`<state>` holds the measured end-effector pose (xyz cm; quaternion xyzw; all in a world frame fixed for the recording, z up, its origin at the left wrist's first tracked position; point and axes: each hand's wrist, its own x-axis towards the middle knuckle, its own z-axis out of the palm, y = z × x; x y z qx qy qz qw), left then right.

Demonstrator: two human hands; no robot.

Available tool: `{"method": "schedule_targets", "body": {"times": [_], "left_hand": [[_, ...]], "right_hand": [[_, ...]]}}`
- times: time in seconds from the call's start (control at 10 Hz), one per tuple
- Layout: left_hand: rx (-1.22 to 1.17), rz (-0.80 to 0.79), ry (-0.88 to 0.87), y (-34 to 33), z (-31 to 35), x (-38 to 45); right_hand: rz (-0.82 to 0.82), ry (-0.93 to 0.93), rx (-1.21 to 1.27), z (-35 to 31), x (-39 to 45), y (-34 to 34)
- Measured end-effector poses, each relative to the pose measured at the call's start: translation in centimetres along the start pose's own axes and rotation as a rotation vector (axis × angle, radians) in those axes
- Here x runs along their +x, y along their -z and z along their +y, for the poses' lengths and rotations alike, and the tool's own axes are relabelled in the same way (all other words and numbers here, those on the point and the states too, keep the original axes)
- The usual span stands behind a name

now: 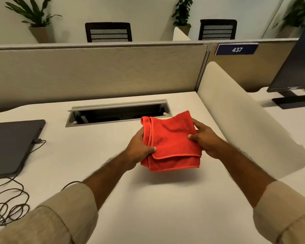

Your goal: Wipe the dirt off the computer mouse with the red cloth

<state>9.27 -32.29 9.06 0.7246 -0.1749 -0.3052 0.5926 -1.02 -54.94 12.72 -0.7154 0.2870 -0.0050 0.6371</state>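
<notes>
The person holds the folded red cloth above the white counter with both hands. The left hand grips the cloth's left edge, thumb on top and the fingers curled underneath. The right hand grips the right edge the same way, thumb pressing onto the upper face. The cloth is doubled over, with a hemmed flap lying along its near side, and it hangs clear of the counter, casting a soft shadow below.

The computer mouse is nowhere in view, so no wiping can be judged to have begun. A closed laptop lies at the left with a loose cable coiled near it. As far as can be seen, only readying the cloth is done; finding the mouse and wiping it are both left.
</notes>
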Motion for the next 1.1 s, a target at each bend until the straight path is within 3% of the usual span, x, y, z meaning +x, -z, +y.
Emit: {"method": "schedule_targets", "body": {"times": [0.2, 0.3, 0.4, 0.5, 0.6, 0.9, 1.1], "left_hand": [[0.110, 0.148, -0.010, -2.5, -1.1, 3.9], [0.350, 0.229, 0.098, -2.8, -2.1, 4.8], [0.656, 0.239, -0.035, -2.6, -2.7, 5.6], [0.933, 0.074, -0.172, -2.1, -3.3, 6.4], [1.115, -0.072, -0.176, -1.8, -4.3, 6.7], [1.185, -0.109, -0.172, -2.3, -4.3, 7.6], [1.120, 0.034, -0.215, 0.3, -3.9, 4.5]], "right_hand": [[0.143, 0.030, -0.030, 1.2, 4.8, 1.6], [0.254, 0.069, -0.437, 2.8, 6.1, 1.7], [0.345, 0.219, -0.679, 4.5, 6.1, 1.2], [0.339, 0.421, -0.824, 6.0, 5.8, 0.0], [0.178, 0.437, -1.003, 7.8, 5.6, -1.1], [0.068, 0.340, -1.109, 7.9, 6.9, -0.1], [0.162, 0.396, -1.059, 7.2, 5.3, -1.2]]}}
